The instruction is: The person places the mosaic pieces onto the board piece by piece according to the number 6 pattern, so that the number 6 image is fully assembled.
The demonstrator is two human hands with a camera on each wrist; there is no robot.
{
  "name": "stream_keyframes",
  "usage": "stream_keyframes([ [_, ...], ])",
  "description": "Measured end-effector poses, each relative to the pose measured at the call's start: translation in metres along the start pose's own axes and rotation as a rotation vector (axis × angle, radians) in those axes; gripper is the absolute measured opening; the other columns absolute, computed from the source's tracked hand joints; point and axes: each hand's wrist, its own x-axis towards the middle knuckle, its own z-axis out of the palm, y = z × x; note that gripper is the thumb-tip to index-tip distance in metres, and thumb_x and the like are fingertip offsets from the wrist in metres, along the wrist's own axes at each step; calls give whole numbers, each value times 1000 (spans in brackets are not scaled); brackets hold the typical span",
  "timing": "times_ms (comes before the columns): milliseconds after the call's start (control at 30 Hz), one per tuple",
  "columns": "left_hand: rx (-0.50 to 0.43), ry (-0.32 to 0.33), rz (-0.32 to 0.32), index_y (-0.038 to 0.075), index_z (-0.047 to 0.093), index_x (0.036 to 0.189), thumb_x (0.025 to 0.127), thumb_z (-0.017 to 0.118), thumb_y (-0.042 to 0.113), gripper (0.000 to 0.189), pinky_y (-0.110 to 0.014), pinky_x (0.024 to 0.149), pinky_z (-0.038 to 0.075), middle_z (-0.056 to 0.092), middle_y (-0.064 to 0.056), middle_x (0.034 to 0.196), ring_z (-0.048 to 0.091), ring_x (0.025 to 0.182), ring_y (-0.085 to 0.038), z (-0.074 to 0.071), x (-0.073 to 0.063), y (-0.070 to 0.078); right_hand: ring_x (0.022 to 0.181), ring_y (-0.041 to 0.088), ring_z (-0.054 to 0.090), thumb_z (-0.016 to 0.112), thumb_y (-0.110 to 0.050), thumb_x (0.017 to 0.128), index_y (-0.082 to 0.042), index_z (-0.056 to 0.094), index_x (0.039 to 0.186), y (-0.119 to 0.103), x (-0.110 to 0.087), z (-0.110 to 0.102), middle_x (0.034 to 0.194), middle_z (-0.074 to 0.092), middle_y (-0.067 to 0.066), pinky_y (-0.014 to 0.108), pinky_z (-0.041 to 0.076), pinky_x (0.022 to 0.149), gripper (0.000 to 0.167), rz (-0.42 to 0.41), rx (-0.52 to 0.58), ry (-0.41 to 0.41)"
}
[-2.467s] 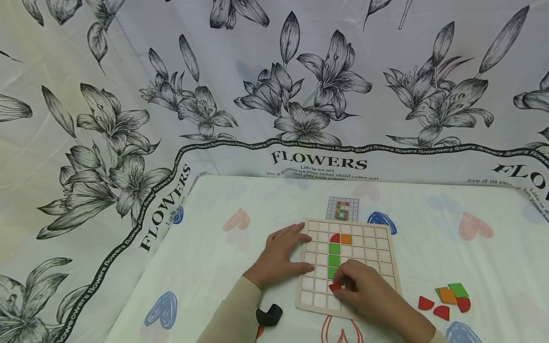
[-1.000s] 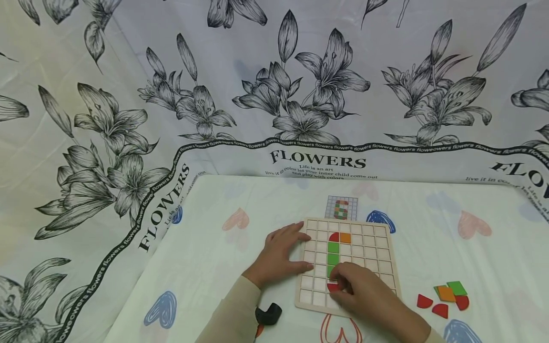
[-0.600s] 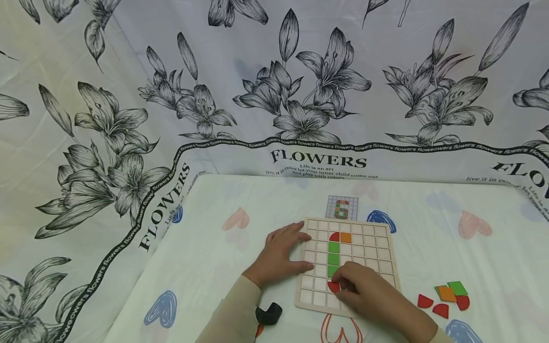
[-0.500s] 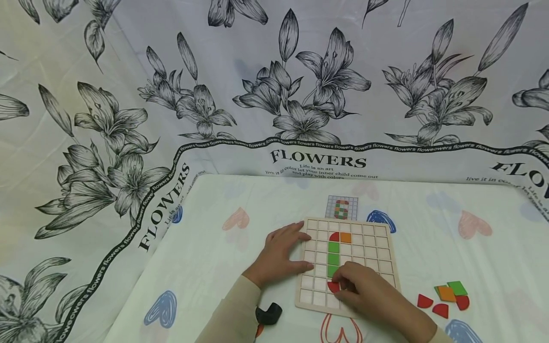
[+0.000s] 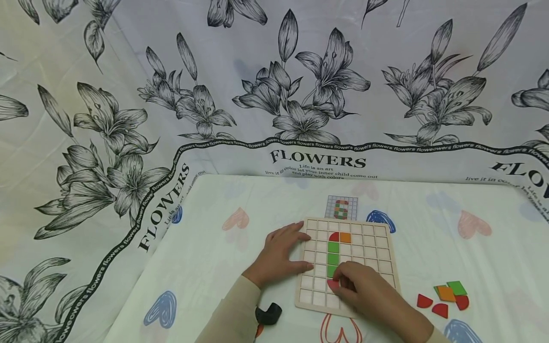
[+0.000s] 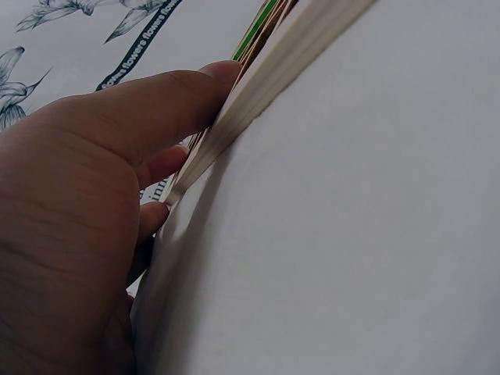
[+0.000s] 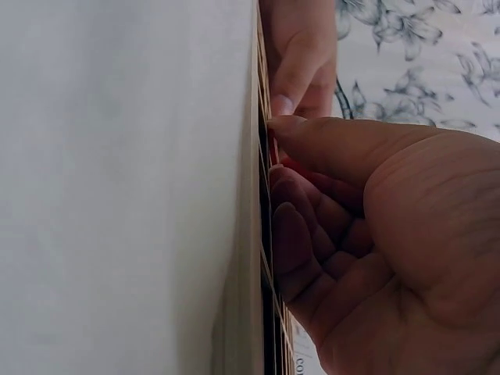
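Observation:
A light wooden grid board lies on the table. My left hand rests at its left side, fingers spread, with fingertips and thumb touching the edge; the left wrist view shows the thumb against the rim. My right hand pinches a red quarter-circle tile between thumb and fingers, at the cell below a column of green square tiles. The fingers partly cover that tile. Above the green column sit another red quarter-circle tile and an orange square tile.
A pattern card lies behind the board. To the right are loose red quarter-circles, an orange square and a green tile. A black object is beside the left forearm. A flower-printed cloth hangs behind.
The red tile in my right hand has turned and shifted slightly within the cell under the green column. My left hand has stayed at the board's edge.

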Motion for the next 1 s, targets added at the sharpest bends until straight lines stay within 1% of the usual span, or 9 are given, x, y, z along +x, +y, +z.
stream_keyframes([
  [167,-4,2,-6,31,65,144,91,84,55,62,-57,124,20,34,10,174,26,160,-15,0,0,-1,71,3,51,82,-26,100,-23,71,103,1,0,1,78,53,-15,27,46,62,12,-5,9,15],
  [367,2,3,-6,30,65,145,91,83,55,62,-58,124,21,35,9,174,26,160,-16,0,-1,0,72,4,53,84,-24,98,-21,71,108,1,0,1,79,55,-15,27,47,63,17,1,41,5],
  [567,0,2,-3,30,65,145,91,83,56,62,-57,124,21,35,8,174,27,160,-16,-1,-1,-1,74,5,54,86,-27,97,-19,71,111,0,0,0,81,55,-14,26,48,64,22,10,66,-3],
  [733,-2,5,5,29,65,144,91,83,55,62,-58,124,21,35,7,174,27,160,-17,-1,0,-1,76,7,55,85,-29,97,-19,71,115,0,-1,-1,84,57,-11,26,48,64,25,32,109,-13],
  [833,-2,7,10,29,65,144,90,84,55,63,-58,123,21,35,7,174,26,160,-16,-1,-1,-1,78,8,56,85,-30,98,-19,71,117,-1,-2,-2,87,58,-11,26,49,66,25,19,148,2],
  [1000,-1,7,11,29,65,145,90,84,55,63,-58,124,21,35,8,174,26,160,-16,-1,-1,0,80,8,59,83,-32,100,-17,72,118,-2,-3,-5,89,61,-11,26,52,69,26,-40,198,70],
])
